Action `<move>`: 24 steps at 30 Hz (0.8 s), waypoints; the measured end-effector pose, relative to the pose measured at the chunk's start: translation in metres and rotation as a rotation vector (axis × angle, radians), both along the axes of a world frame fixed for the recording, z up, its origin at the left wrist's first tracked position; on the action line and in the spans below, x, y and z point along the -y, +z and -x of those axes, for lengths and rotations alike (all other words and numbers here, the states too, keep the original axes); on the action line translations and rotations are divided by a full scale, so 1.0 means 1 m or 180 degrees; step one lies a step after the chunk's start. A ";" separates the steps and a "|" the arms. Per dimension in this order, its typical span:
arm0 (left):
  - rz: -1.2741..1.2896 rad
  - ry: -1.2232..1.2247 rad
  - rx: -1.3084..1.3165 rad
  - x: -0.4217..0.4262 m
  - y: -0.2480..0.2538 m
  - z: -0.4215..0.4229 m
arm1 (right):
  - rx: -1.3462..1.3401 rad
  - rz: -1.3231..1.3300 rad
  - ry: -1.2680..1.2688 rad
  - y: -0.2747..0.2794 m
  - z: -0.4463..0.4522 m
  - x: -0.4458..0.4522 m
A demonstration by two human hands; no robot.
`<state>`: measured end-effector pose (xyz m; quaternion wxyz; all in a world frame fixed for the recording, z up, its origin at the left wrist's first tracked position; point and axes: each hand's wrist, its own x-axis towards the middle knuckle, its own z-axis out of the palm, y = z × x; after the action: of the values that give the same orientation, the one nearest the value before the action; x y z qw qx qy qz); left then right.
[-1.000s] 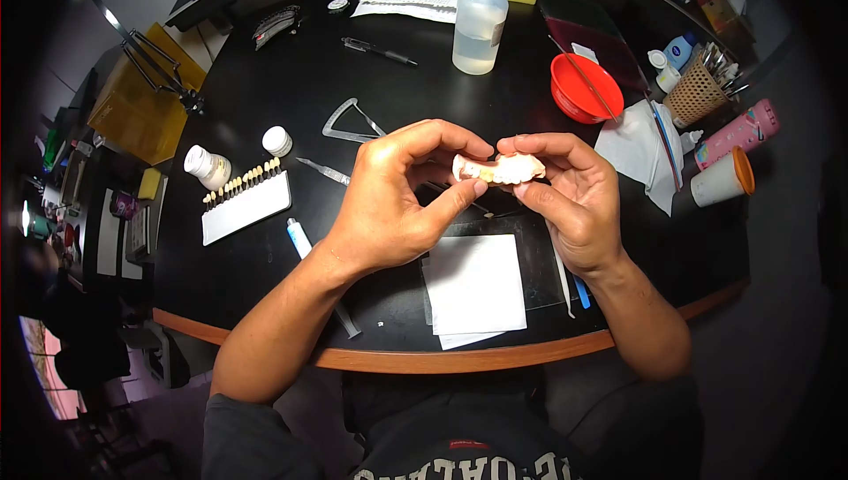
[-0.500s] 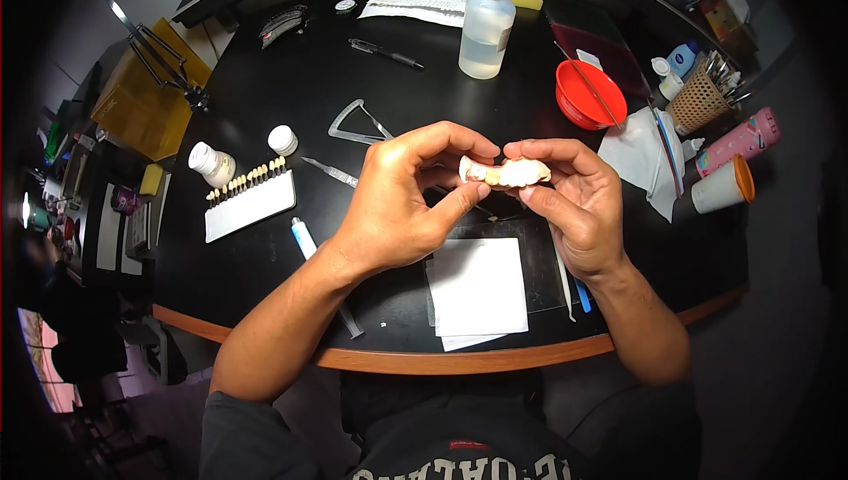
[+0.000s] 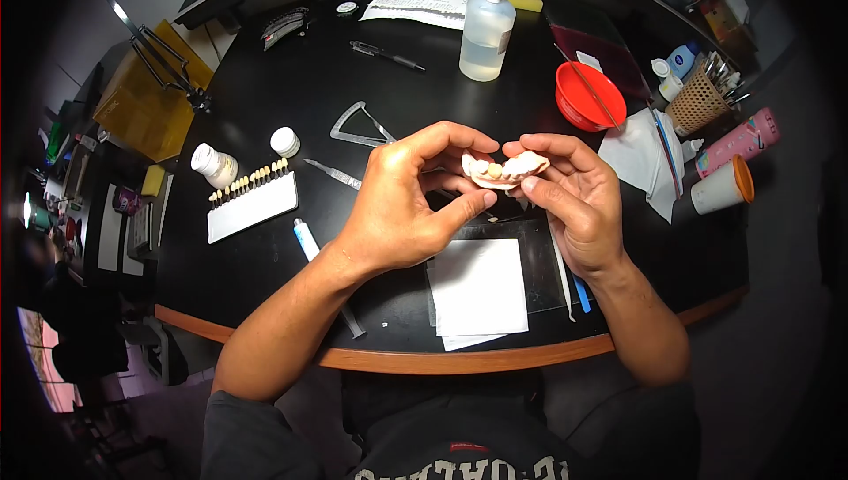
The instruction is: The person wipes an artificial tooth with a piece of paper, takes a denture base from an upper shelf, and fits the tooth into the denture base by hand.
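Observation:
A pale plaster dental model (image 3: pixel 505 171) with tooth shapes is held up over the desk between both hands. My left hand (image 3: pixel 420 193) grips its left end, fingers behind and thumb along the lower edge. On the right end, my right hand (image 3: pixel 574 193) pinches it between thumb and fingers. Below the hands lies a stack of white paper squares (image 3: pixel 480 287). A white hooked instrument (image 3: pixel 564 281) and a blue-handled tool (image 3: pixel 582 294) lie under my right forearm. To the left of my left hand are a metal caliper (image 3: pixel 362 124) and a tooth shade guide (image 3: pixel 253 206).
A clear bottle of liquid (image 3: pixel 486 34) stands at the back, with a pen (image 3: pixel 387 55) nearby. At right are a red bowl (image 3: pixel 583 105), a tissue (image 3: pixel 642 149) and an orange-lidded cup (image 3: pixel 724 186). A syringe (image 3: pixel 306 240) and small jars (image 3: pixel 213 162) sit at left.
The dental model has been tilted in my fingers, so more of its tooth side and curved lower rim show. My left thumb has shifted slightly right and down.

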<state>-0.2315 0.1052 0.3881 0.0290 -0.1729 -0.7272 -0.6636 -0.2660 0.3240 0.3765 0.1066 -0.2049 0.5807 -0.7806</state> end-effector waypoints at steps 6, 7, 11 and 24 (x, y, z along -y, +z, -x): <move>0.0077 0.0058 0.0023 0.000 0.000 0.000 | 0.0055 0.0089 0.0078 -0.003 0.002 0.000; 0.0077 0.0063 -0.0003 0.001 -0.001 0.000 | 0.0055 0.0075 0.0078 -0.003 0.001 0.000; 0.0180 0.0047 -0.0146 0.001 0.000 0.001 | 0.0044 0.0071 0.0099 -0.003 0.002 0.000; 0.0254 0.0038 -0.0373 0.002 -0.003 0.003 | 0.0101 0.0066 0.0160 -0.004 0.003 -0.002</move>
<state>-0.2342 0.1032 0.3849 0.0686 -0.2081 -0.7512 -0.6226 -0.2688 0.3260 0.3728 0.1333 -0.2081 0.5655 -0.7869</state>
